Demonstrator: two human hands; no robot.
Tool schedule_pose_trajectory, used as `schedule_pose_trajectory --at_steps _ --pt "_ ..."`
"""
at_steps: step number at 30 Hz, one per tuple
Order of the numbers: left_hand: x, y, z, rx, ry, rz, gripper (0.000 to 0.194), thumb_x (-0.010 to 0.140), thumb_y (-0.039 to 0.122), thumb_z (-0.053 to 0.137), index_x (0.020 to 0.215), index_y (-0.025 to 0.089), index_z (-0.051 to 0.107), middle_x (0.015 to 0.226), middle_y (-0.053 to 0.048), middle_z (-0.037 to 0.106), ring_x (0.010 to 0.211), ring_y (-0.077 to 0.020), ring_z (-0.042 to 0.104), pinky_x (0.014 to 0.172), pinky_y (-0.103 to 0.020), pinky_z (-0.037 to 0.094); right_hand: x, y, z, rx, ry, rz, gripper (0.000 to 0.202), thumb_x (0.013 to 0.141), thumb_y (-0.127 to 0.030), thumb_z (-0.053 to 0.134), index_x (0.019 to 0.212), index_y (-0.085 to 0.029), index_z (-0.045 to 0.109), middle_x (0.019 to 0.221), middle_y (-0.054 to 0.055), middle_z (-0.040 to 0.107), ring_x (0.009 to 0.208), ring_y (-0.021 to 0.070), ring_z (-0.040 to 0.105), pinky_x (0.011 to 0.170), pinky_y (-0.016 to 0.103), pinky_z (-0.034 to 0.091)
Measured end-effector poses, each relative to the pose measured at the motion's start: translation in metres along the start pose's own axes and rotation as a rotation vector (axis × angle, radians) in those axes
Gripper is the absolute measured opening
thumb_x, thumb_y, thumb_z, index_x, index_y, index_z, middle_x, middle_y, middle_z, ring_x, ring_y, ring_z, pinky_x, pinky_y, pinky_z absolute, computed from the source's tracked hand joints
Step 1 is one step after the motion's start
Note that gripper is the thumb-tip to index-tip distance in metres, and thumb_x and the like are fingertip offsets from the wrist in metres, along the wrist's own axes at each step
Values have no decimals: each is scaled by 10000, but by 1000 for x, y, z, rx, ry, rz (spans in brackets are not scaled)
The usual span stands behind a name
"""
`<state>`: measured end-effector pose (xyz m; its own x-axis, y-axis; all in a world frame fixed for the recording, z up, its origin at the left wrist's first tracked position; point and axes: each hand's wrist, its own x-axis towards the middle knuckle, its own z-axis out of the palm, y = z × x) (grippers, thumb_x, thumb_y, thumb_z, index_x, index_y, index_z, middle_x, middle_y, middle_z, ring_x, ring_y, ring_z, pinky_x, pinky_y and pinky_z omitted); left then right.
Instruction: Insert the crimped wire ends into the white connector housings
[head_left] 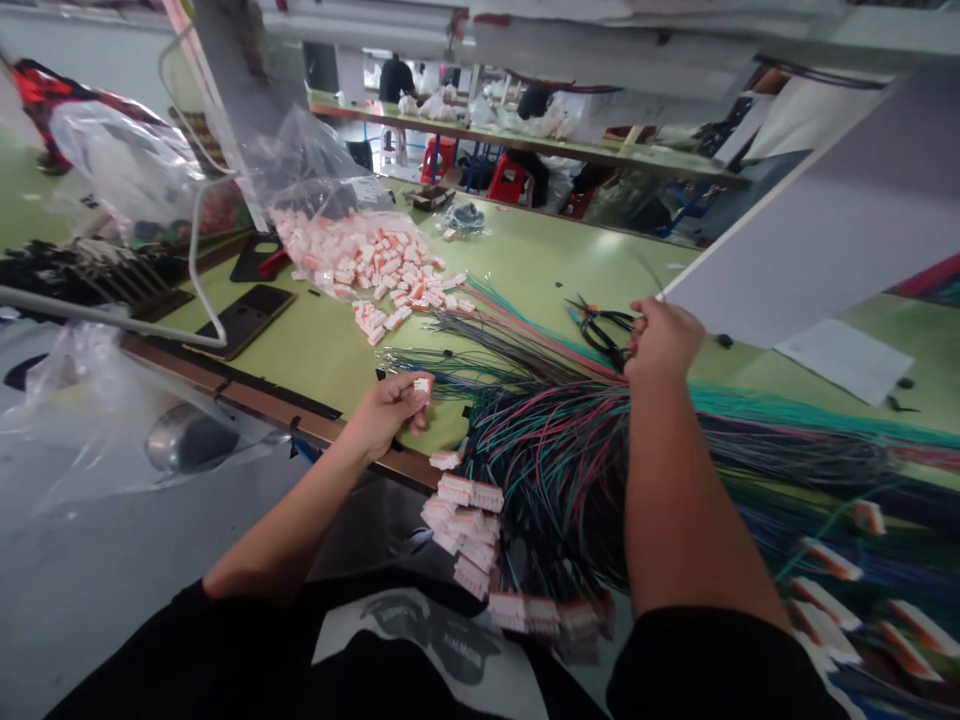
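Note:
My left hand pinches a small white connector housing between thumb and fingers, above the table's near edge. My right hand is closed, raised over the wire bundle on the right. A thin dark wire sticks up from its fingers. Just left of that hand lie black-handled cutters, partly hidden by it. Below and between my hands spreads a thick bundle of green, red and black wires. Finished-looking white and orange connectors hang on wires at the table's front edge.
A clear bag spills a heap of connector housings onto the green table. A phone and a bent metal rod are at left. A white panel stands at right. More connectors lie at lower right.

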<state>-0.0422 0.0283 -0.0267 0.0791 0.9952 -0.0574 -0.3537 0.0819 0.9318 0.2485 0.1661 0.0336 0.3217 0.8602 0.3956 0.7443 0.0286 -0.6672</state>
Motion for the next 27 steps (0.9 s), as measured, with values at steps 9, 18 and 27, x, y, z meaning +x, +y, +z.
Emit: schedule_pose_trajectory --at_steps 9,18,27 --pt "3 -3 -4 -3 5 34 301 696 241 714 910 142 527 582 59 572 431 -55 517 413 -176 378 -92 -88 25 78 -678 -467 229 729 -290 549 877 -180 686 722 18 667 635 122 555 597 245 408" --pt "6 -5 -7 -66 -84 56 328 659 320 745 837 152 526 612 53 572 444 -48 530 410 -158 405 -119 -100 38 167 -711 -629 196 758 -283 536 811 -192 702 760 17 676 649 105 561 597 222 398" --pt "6 -2 -6 -72 -99 22 253 701 267 709 816 155 513 634 41 576 442 -38 519 401 -148 402 -112 -103 27 -60 -612 -561 148 691 -258 542 656 -202 674 640 -5 643 580 103 524 558 227 358"
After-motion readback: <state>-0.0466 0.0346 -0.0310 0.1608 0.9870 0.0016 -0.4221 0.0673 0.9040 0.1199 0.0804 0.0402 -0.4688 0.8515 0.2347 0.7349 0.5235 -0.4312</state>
